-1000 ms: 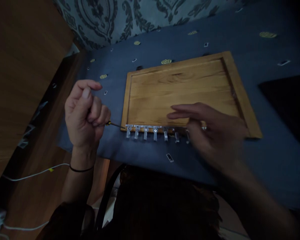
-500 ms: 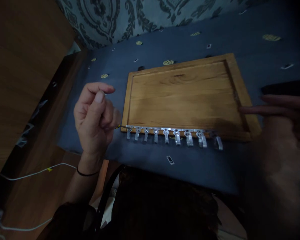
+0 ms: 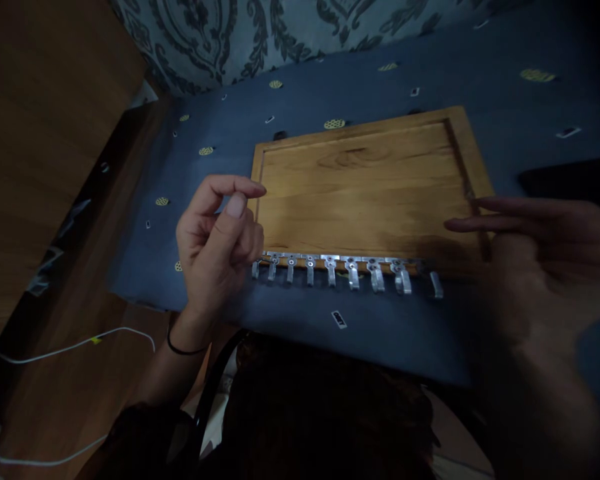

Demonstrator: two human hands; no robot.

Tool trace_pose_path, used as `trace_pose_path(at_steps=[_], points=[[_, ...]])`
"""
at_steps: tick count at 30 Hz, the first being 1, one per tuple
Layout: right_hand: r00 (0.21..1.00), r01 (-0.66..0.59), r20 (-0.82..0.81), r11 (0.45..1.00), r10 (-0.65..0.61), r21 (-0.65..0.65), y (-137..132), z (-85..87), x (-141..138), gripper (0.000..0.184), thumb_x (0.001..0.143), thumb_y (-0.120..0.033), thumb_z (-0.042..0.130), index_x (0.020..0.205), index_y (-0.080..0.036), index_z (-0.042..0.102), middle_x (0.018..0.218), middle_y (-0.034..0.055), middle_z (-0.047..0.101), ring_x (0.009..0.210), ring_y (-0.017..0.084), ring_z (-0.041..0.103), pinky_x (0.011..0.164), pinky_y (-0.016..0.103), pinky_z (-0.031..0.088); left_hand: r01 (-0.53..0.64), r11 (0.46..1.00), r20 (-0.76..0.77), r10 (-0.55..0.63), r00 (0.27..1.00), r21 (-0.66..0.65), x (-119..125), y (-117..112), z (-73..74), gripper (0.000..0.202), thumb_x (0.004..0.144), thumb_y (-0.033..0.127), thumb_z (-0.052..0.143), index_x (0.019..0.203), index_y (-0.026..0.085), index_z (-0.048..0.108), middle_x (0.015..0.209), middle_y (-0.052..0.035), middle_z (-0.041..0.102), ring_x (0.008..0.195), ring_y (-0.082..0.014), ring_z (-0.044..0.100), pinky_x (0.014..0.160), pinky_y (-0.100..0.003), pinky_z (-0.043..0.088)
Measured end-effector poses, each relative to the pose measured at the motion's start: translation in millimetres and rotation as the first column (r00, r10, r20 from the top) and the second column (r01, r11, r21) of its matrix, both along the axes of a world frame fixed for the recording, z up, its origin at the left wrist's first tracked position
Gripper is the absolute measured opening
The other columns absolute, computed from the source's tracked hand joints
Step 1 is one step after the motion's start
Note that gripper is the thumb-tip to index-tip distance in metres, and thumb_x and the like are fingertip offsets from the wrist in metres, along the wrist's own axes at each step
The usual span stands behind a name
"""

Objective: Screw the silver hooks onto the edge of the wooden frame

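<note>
Blue cloth (image 3: 295, 333) supports a rimmed board (image 3: 350, 200), metal hooks (image 3: 331, 271) along one edge.

Can read no word, number or brand for certain. Can make out letter-like marks on a small white-edged patch (image 3: 339, 320) on the blue cloth-covered counter (image 3: 405, 337), between the left hand (image 3: 217, 243) and the right hand (image 3: 545, 260), nearer the body, but cannot spell them out. Can spot a similar patch (image 3: 270, 119) beyond the left hand, and another patch (image 3: 569, 133) beyond the right hand, both too small to read.
</note>
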State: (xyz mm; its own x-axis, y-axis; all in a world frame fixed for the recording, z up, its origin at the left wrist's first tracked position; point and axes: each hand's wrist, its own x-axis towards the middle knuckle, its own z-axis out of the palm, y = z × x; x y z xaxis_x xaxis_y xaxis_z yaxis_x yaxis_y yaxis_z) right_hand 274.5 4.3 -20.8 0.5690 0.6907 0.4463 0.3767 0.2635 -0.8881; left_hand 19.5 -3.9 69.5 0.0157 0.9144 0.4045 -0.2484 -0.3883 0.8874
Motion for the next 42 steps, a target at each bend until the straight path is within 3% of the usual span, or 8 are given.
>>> trace_pose_path(at_steps=[12,17,23,26,30,33,38,42], points=[[0.998,-0.033,0.049,0.999,0.033,-0.002,-2.3,-3.5,1.4,0.035,0.066,-0.011,0.051,0.085,-0.024,0.078,0.072,0.0041,0.077,0.065,0.024,0.077,0.062,0.036,0.055,0.024,1.0,0.031,-0.024,0.999,0.0,-0.4,3.3,-5.8,0.013,0.096,0.031,0.074,0.092,0.019,0.074,0.047,0.0122,0.024,0.036,-0.004,0.015,0.036,-0.018,0.021],[0.997,-0.041,0.063,0.999,0.041,0.002,-1.4,-6.2,0.7,0.037,0.068,-0.013,0.05,0.089,-0.024,0.078,0.075,0.0031,0.077,0.068,0.024,0.078,0.064,0.037,0.056,0.071,0.997,-0.091,-0.074,0.993,-0.036,-2.3,0.5,-4.8,0.019,0.102,0.036,0.066,0.102,0.019,0.074,0.049,0.011,0.028,0.037,-0.0055,0.021,0.037,-0.019,0.024],[0.978,-0.196,0.072,0.981,0.196,-0.018,-8.8,20.8,-9.8,0.032,0.072,-0.013,0.051,0.088,-0.021,0.077,0.079,0.003,0.078,0.07,0.022,0.078,0.067,0.036,0.056,-0.055,0.996,-0.168,0.043,0.985,-0.067,2.9,-1.1,-1.8,0.022,0.097,0.042,0.074,0.102,0.021,0.072,0.062,0.0043,0.05,0.05,-0.01,0.044,0.047,-0.023,0.04],[0.848,-0.476,0.177,0.865,0.5,-0.161,-9.3,46.3,-16.8,0.037,0.083,-0.014,0.051,0.108,-0.024,0.075,0.091,0.0016,0.081,0.088,0.021,0.078,0.086,0.039,0.057,-0.15,0.988,-0.036,0.149,0.988,-0.028,11.2,0.3,-4.2,0.019,0.097,0.04,0.074,0.096,0.021,0.07,0.058,0.0067,0.041,0.046,-0.0081,0.034,0.042,-0.022,0.032],[0.439,-0.771,0.31,0.531,0.844,-0.353,9.1,65.9,-36.9,0.05,0.089,-0.013,0.044,0.133,-0.025,0.063,0.107,0.0025,0.079,0.102,0.021,0.074,0.09,0.038,0.053,-0.177,0.984,0.079,0.175,0.981,0.018,24.0,2.2,-8.1,0.024,0.098,0.043,0.072,0.091,0.02,0.071,0.053,0.0074,0.032,0.042,-0.007,0.023,0.039,-0.023,0.02],[0.228,-0.805,0.334,0.37,0.915,-0.463,27.1,65.7,-61.2,0.051,0.091,-0.01,0.045,0.138,-0.024,0.06,0.113,0.006,0.076,0.108,0.024,0.068,0.097,0.04,0.048,-0.193,0.98,0.095,0.188,0.977,0.041,29.3,2.7,-9.8,0.041,0.094,0.059,0.071,0.088,0.019,0.07,0.049,0.008,0.029,0.04,-0.007,0.019,0.038,-0.024,0.017],[0.072,-0.704,0.322,0.277,0.944,-0.654,39.1,58.2,-90.8,0.047,0.09,-0.006,0.046,0.131,-0.021,0.064,0.099,0.0087,0.067,0.089,0.022,0.06,0.08,0.031,0.042,-0.17,0.985,0.059,0.169,0.984,0.007,27.4,1.0,-10.3,0.037,0.093,0.057,0.073,0.089,0.02,0.07,0.048,0.0078,0.033,0.041,-0.0076,0.023,0.042,-0.025,0.022],[0.042,-0.707,0.33,0.261,0.943,-0.657,38.8,53.0,-93.3,0.038,0.093,-0.01,0.047,0.125,-0.022,0.064,0.091,0.0061,0.064,0.081,0.019,0.056,0.073,0.028,0.037,-0.173,0.985,0.069,0.174,0.982,-0.03,25.4,1.8,-9.3,0.031,0.095,0.049,0.074,0.088,0.019,0.072,0.049,0.0079,0.034,0.042,-0.008,0.022,0.042,-0.026,0.022]])
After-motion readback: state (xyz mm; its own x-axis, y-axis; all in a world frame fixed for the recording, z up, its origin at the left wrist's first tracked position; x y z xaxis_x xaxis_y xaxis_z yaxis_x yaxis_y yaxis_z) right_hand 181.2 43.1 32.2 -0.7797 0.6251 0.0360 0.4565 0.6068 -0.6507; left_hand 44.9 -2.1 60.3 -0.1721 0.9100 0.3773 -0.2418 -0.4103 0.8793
